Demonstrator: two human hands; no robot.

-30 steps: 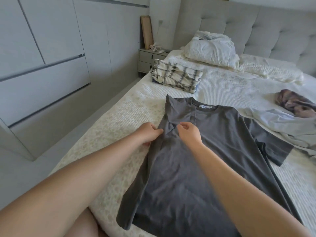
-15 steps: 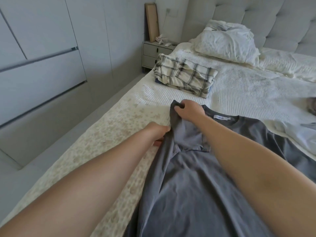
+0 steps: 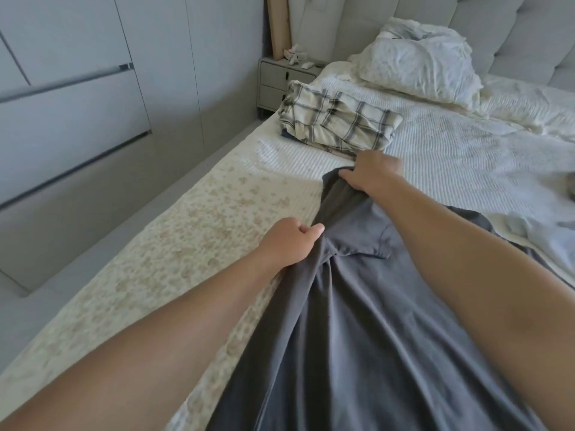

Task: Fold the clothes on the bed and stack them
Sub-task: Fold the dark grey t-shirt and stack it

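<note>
Gripping: we see both hands holding one dark grey T-shirt (image 3: 357, 321), spread over the lower centre and lower right of the frame.
Left hand (image 3: 291, 241): fingers curled tight, bunching the shirt's left folded edge at mid-frame.
Right hand (image 3: 371, 174): fingers curled round the shirt's upper left corner, higher in the frame.
Shirt state: left side folded inward; a sleeve lies flat on the body between the two hands.
Bed (image 3: 193, 231): floral cover at left centre, ribbed white spread across the upper right.
Folded stack (image 3: 339, 122): plaid garment on top, a dark item under it; just above the right hand. We cannot tell whether hand and stack touch.
Pillow (image 3: 417, 62): crumpled, upper right, against the padded headboard (image 3: 529, 29).
Unfolded clothes (image 3: 547, 234): pale fabric at the right edge, partly cut off by the frame.
Nightstand (image 3: 280, 82): upper centre, beside the bed, small items on top.
Obstruction: right forearm (image 3: 466, 262) crosses the shirt's right half and hides its collar.
Wardrobe doors (image 3: 77, 104): fill the upper left.
</note>
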